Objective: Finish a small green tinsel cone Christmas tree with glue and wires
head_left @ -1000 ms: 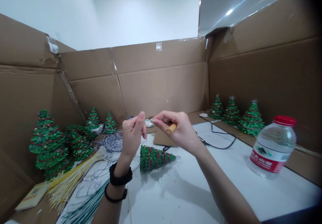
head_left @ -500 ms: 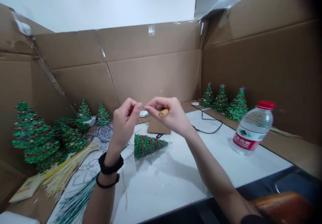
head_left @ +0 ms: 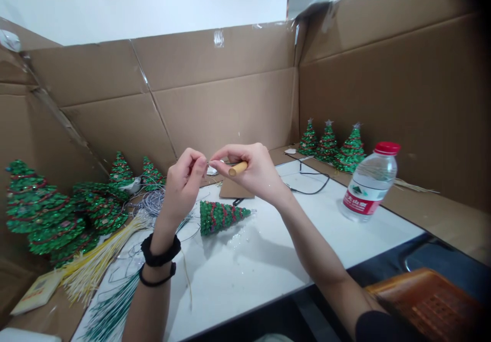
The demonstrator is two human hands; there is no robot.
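My left hand [head_left: 185, 180], with black bands at the wrist, is closed, thumb against fingers, on something too small to make out. Its fingertips almost meet those of my right hand [head_left: 255, 173]. A short wooden handle [head_left: 238, 168] lies within the closed fingers of my right hand, its blunt end towards me; thumb and index finger are pinched together. Both hands are raised above the white board [head_left: 245, 280]. Below them a small green tree with red garland [head_left: 222, 217] lies on its side, tip to the right. Behind it is a brown card [head_left: 236, 188].
Green trees [head_left: 42, 206] and a coil of wire [head_left: 151, 202] are at the left, with yellow strands [head_left: 102, 250] and green strands [head_left: 115, 303] nearer. At the right stand a water bottle [head_left: 370, 183], a black cable [head_left: 320, 189] and more trees [head_left: 351, 150]. Cardboard walls [head_left: 230, 101] surround the table.
The view has turned slightly, so most things appear shifted left. Both hands keep nearly the same pose, fingertips close together, the handle still in my right hand.
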